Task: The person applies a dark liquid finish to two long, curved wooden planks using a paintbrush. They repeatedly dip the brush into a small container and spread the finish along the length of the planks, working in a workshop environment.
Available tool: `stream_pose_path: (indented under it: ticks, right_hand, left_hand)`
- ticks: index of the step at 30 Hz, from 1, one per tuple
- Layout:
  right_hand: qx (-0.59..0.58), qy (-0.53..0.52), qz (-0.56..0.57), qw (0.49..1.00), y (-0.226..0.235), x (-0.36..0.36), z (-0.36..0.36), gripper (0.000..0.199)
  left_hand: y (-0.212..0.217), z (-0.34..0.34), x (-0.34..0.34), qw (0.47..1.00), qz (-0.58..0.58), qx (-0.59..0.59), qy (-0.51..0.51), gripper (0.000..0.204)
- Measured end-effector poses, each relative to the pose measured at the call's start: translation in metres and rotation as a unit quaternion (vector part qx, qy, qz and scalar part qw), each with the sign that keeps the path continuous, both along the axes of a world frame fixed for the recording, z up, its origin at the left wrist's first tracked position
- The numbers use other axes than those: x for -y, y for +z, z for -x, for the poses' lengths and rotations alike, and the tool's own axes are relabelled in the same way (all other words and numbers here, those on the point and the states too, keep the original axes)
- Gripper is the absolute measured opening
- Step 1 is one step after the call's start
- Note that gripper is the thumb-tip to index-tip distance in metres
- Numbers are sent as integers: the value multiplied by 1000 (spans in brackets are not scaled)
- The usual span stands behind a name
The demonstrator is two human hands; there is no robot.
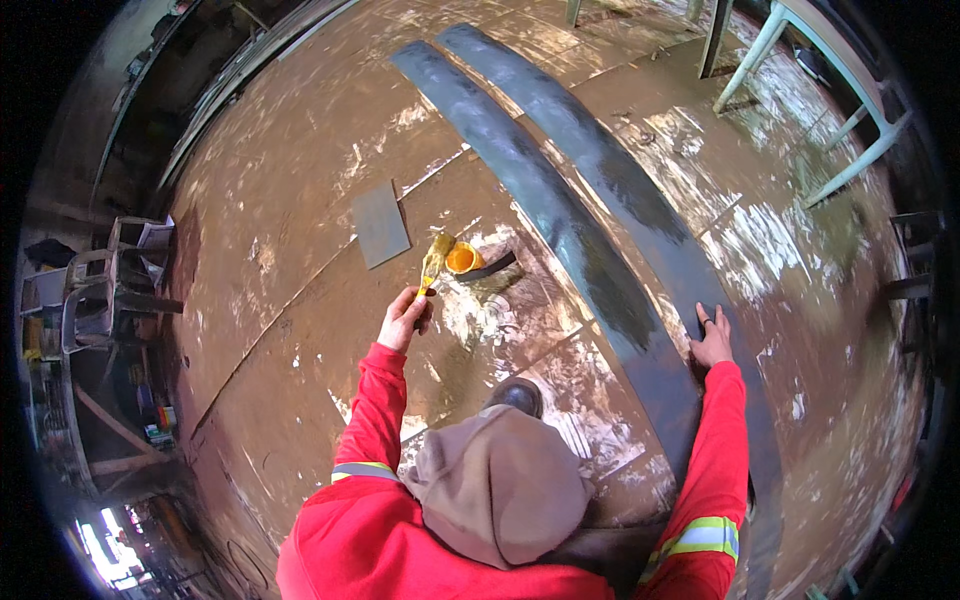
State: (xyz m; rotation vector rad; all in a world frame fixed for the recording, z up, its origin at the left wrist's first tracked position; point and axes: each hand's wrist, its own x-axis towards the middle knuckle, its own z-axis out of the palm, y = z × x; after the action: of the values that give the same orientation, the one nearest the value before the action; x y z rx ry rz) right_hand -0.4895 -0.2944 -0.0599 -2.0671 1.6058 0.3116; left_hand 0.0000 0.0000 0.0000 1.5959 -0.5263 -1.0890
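My left hand (405,317) is closed around the yellow handle of a paintbrush (432,265), its bristles pointing away from me. The bristle end is beside a small yellow cup (464,259) with orange-yellow inside. A short dark strip (490,268) lies against the cup's near side. Two long dark planks lie side by side on the floor: a left plank (560,215) and a right plank (630,185). Both look darker and glossier along their far stretch and duller grey nearer me. My right hand (712,340) rests on the right plank with fingers stretched out, a dark ring on one.
A flat grey rectangular plate (380,225) lies left of the cup. The brown floor (290,260) has pale worn patches. My dark shoe (517,396) shows below the cup. A pale green metal frame (850,60) stands far right, and a chair (125,275) at the left.
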Motion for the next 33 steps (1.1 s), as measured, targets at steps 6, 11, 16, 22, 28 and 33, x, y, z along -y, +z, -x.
stream_pose_path:
  ticks: [6, 11, 16, 22, 28, 33]
  right_hand:
    - [91, 6, 23, 996, -19, 6, 28, 73]
    - [-50, -6, 47, 998, 15, -6, 29, 67]
    - [-30, -69, -14, 997, 14, -14, 35, 64]
    - [45, -51, -46, 997, 1, -23, 63, 54]
    - [27, -60, -42, 997, -2, -24, 57, 55]
    - [45, -62, -76, 994, 11, -22, 56, 64]
  left_hand:
    - [15, 19, 19, 998, -58, 27, 7, 24]
    - [41, 57, 146, 946, 25, 268, -181, 24]
    - [53, 169, 281, 736, -31, 512, -442, 25]
    - [2, 287, 355, 638, 2, 546, -544, 23]
    - [14, 231, 419, 480, -201, 724, -453, 27]
    - [19, 222, 429, 441, -185, 737, -478, 32]
